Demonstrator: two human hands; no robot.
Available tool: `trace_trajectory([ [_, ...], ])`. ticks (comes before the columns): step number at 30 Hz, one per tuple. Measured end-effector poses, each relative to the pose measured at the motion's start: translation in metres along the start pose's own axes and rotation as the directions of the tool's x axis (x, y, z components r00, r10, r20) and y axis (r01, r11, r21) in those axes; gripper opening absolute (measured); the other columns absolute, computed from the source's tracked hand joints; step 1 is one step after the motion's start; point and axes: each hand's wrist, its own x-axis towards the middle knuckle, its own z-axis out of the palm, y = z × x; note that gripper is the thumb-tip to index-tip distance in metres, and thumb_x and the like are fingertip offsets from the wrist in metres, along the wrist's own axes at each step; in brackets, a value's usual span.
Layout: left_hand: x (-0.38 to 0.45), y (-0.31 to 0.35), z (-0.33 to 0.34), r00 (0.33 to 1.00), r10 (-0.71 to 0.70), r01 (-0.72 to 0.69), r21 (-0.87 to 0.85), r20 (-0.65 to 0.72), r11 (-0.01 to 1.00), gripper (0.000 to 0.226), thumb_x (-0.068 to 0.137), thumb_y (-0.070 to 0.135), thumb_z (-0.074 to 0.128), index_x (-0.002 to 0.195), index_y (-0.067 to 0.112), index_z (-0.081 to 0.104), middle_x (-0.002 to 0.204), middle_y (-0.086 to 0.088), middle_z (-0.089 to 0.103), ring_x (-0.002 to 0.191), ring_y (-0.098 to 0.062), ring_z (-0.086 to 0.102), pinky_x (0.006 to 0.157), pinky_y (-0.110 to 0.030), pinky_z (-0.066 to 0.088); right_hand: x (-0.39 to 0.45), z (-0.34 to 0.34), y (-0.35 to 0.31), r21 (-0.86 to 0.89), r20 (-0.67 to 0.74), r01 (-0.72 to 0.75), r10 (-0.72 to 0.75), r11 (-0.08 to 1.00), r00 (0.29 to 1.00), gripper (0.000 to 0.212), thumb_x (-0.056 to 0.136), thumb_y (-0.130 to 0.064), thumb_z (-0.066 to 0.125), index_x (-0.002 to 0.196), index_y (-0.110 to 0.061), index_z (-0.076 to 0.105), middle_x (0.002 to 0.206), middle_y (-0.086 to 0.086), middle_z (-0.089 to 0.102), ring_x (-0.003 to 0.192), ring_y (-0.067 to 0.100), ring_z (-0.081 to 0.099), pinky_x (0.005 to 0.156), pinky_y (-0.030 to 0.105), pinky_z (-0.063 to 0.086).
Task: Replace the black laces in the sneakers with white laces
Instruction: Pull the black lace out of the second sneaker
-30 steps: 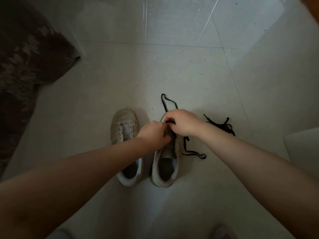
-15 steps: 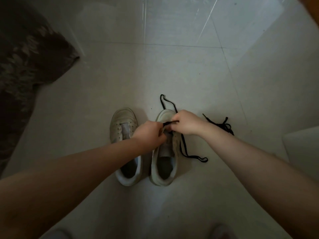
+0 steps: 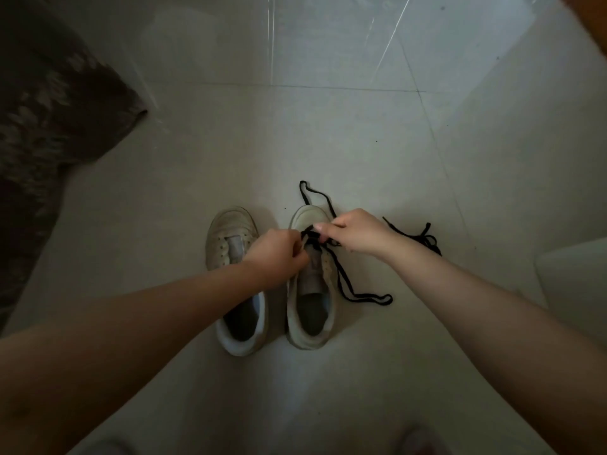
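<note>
Both hands work the toe end of the right sneaker: your left hand and right hand each pinch the black lace, likely to draw it from the last eyelets. Left sneaker sits unlaced; its lace lies far right on the floor. Since a second ago, your right hand has pulled rightward, baring the toe.

I see two sneakers side by side on the floor, toes toward twelve o'clock: the left sneaker at nine o'clock of the right sneaker. Both hands meet over the right sneaker's front, the left hand at nine, the right hand at three, a lace between them trailing to four o'clock. A second lace lies at three o'clock; a rug sits far off at ten.
</note>
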Motion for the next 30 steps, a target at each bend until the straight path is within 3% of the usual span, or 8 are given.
trace_trajectory([
  [4,0.001,0.000,0.000,1.000,-0.007,0.006,0.020,0.027,1.000,0.020,0.085,0.024,0.056,0.068,0.018,0.048,0.070,-0.003,0.054,0.066,-0.022,0.053,0.058,-0.026,0.037,0.003,0.008,-0.010,0.079,-0.180,0.178,-0.162,0.981,0.970,0.023,0.092,-0.035,0.057,0.087,-0.020,0.074,0.094,-0.001,0.072,0.086,0.011,0.064,0.079,0.026,0.049],
  [7,0.002,-0.003,0.000,0.999,-0.039,0.038,0.023,0.038,0.999,0.024,0.085,0.023,0.056,0.064,0.020,0.044,0.068,-0.003,0.053,0.066,-0.022,0.053,0.059,-0.027,0.039,0.007,-0.016,-0.015,0.653,-0.331,0.184,0.058,0.734,0.942,0.019,0.093,-0.024,0.056,0.090,-0.014,0.072,0.087,-0.005,0.068,0.075,-0.004,0.055,0.069,0.011,0.041],
  [10,0.003,-0.005,-0.001,0.996,-0.078,0.078,0.001,0.046,0.997,0.022,0.085,0.024,0.055,0.065,0.020,0.046,0.067,-0.001,0.052,0.066,-0.021,0.054,0.060,-0.026,0.040,0.010,-0.028,-0.003,0.809,-0.234,0.042,0.255,0.587,0.938,0.023,0.093,-0.026,0.054,0.074,-0.019,0.065,0.073,-0.007,0.062,0.067,0.006,0.047,0.053,0.019,0.030],
  [14,0.003,0.001,0.002,0.994,-0.086,0.086,0.016,0.064,0.996,0.022,0.087,0.026,0.054,0.067,0.020,0.045,0.069,0.000,0.051,0.068,-0.020,0.053,0.060,-0.027,0.039,0.009,-0.004,0.020,0.020,-0.389,-0.145,0.142,0.989,0.910,0.031,0.086,-0.036,0.061,0.106,-0.012,0.058,0.103,0.009,0.059,0.099,0.028,0.053,0.078,0.028,0.047],
  [17,0.003,0.003,0.000,0.995,-0.088,0.086,0.042,0.051,0.995,0.023,0.087,0.028,0.054,0.068,0.019,0.044,0.072,-0.001,0.052,0.068,-0.020,0.052,0.059,-0.027,0.037,0.006,0.008,0.009,-0.405,-0.326,0.265,-0.409,0.875,0.852,0.048,0.087,-0.029,0.061,0.133,-0.021,0.050,0.133,0.004,0.050,0.124,0.028,0.042,0.101,0.039,0.036],
  [20,0.001,0.005,0.000,0.998,-0.056,0.054,0.047,0.029,0.997,0.018,0.087,0.033,0.054,0.079,0.016,0.053,0.075,-0.003,0.055,0.071,-0.024,0.056,0.058,-0.027,0.038,0.009,0.023,-0.013,-0.575,-0.026,0.439,-0.552,0.690,0.833,0.034,0.086,-0.010,0.051,0.115,-0.019,0.065,0.125,-0.001,0.057,0.124,0.022,0.040,0.097,0.034,0.025],
  [25,-0.003,0.002,0.003,0.997,-0.079,0.079,0.014,0.007,0.997,0.026,0.084,0.033,0.056,0.066,0.018,0.046,0.068,-0.002,0.054,0.068,-0.023,0.058,0.057,-0.028,0.042,0.015,0.033,-0.023,-0.667,-0.054,0.444,-0.633,0.599,0.772,0.028,0.074,0.001,0.048,0.090,-0.011,0.067,0.093,0.005,0.061,0.102,0.028,0.053,0.085,0.036,0.028],
  [30,-0.008,-0.004,0.004,0.992,-0.121,0.122,-0.023,0.030,0.992,0.025,0.082,0.028,0.058,0.061,0.023,0.044,0.065,0.002,0.052,0.068,-0.019,0.056,0.060,-0.026,0.042,0.027,-0.012,-0.005,-0.264,-0.599,0.041,-0.197,0.964,0.776,0.020,0.093,-0.011,0.047,0.104,-0.016,0.063,0.112,0.005,0.060,0.108,0.028,0.050,0.085,0.036,0.036],
])
